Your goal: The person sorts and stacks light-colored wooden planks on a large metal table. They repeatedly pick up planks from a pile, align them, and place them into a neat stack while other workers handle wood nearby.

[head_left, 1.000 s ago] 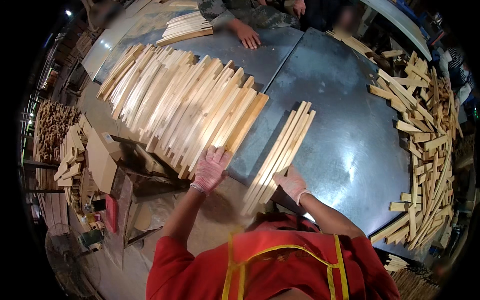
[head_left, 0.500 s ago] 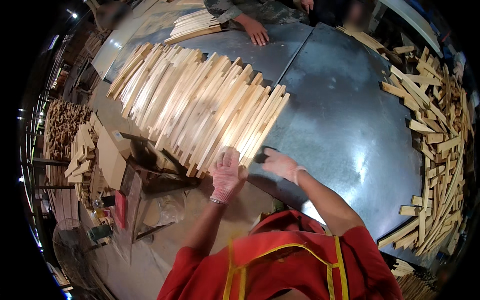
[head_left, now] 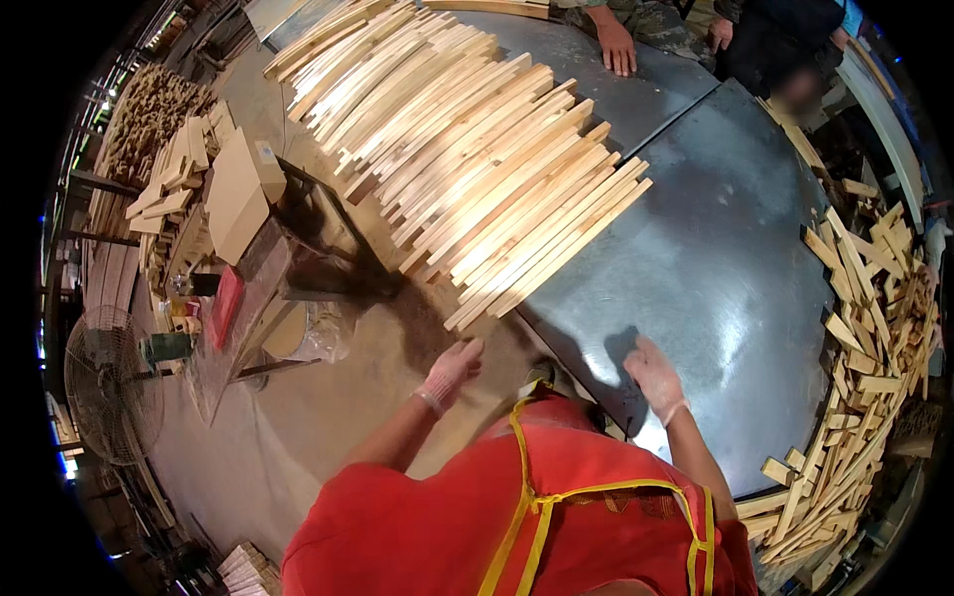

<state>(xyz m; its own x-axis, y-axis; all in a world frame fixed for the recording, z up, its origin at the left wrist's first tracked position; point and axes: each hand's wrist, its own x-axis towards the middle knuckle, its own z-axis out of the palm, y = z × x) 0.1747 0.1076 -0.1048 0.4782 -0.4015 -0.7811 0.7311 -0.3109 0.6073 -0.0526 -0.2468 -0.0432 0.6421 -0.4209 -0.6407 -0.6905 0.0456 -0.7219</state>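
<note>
A long row of pale wooden strips (head_left: 487, 149) lies side by side on the dark metal table (head_left: 715, 258), their near ends jutting past its edge. Just off those near ends is my left hand (head_left: 454, 373), in a light knitted glove, its fingers curled in and nothing visible in them. Over the table's near part hangs my right hand (head_left: 656, 379), gloved too, fingers folded together, its shadow falling beside it. Neither hand touches the strips.
A big heap of loose wood offcuts (head_left: 865, 387) covers the table's right side. Across the table rests a co-worker's hand (head_left: 616, 48), with another person beyond. To the left stand a wooden stand (head_left: 328, 228), a cardboard piece (head_left: 238, 194) and a fan (head_left: 111, 382).
My left hand has come away from the strips' near ends, toward my body. The right hand has moved right and nearer to me. The view has shifted; the strips still lie in their row.
</note>
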